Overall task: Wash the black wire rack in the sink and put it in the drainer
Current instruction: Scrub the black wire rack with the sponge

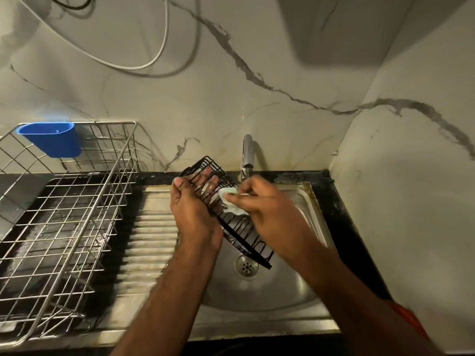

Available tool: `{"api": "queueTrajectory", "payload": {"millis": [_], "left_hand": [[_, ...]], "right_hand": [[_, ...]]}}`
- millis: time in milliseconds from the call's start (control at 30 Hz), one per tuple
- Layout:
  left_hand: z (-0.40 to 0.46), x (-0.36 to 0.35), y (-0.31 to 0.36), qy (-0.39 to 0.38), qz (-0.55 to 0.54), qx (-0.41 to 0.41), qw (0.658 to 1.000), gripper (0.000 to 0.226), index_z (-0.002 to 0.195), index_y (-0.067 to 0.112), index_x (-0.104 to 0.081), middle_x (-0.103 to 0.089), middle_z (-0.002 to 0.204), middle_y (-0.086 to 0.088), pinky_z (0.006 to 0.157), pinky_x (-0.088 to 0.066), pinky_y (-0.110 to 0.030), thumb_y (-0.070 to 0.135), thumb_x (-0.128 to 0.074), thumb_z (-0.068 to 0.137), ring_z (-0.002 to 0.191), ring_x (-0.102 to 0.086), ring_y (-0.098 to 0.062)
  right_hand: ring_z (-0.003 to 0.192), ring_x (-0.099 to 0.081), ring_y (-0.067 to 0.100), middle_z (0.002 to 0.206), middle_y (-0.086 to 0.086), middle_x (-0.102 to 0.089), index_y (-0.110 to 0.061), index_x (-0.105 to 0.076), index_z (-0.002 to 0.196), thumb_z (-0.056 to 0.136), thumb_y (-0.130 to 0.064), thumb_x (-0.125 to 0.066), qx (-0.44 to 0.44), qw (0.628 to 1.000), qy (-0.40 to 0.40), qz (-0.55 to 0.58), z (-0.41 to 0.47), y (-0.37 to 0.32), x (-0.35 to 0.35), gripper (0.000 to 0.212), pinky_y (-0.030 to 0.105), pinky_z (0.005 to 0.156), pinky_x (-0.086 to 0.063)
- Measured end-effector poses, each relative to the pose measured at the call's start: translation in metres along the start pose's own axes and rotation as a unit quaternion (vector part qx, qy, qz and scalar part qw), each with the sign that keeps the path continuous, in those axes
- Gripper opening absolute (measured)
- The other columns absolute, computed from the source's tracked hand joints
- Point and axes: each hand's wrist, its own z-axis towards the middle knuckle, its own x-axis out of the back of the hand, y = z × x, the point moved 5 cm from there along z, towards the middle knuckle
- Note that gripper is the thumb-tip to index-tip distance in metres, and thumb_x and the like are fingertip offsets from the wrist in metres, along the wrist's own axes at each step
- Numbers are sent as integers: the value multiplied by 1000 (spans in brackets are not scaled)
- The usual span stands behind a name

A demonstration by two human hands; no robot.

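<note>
the left hand [191, 204] holds the black wire rack [232, 219] tilted above the sink [303, 199], its fingers [205, 176] reaching under the upper wires and showing through them, thumb curled on the near edge. the right hand [267, 209] pinches a pale sponge [230, 201] between curled fingertips and presses it on the rack just right of the left fingers, below the tap [247, 155]. the wire drainer [64, 214] stands well left of both hands, a blue cup [52, 138] hung on its far rim.
</note>
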Motion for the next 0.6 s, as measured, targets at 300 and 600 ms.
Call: {"api": "queueTrajectory", "payload": {"millis": [300, 600], "left_hand": [[4, 2, 17, -3, -32, -6, 999, 30, 104, 20, -52, -74, 119, -13, 101, -51, -60, 36, -28, 112, 112, -71, -34], [-7, 4, 12, -5, -4, -35, 999, 34, 104, 15, -54, -75, 112, -16, 104, -46, -61, 34, -28, 112, 110, -72, -34]], "right_hand": [[97, -51, 4, 109, -8, -54, -23, -67, 110, 96, -45, -48, -21, 980, -184, -77, -21, 40, -22, 32, 17, 79, -38], [91, -56, 12, 108, -2, -57, -20, -67, 126, 93, -3, -61, 91, 982, -28, -164, 9, 18, 29, 37, 26, 80, -54]]}}
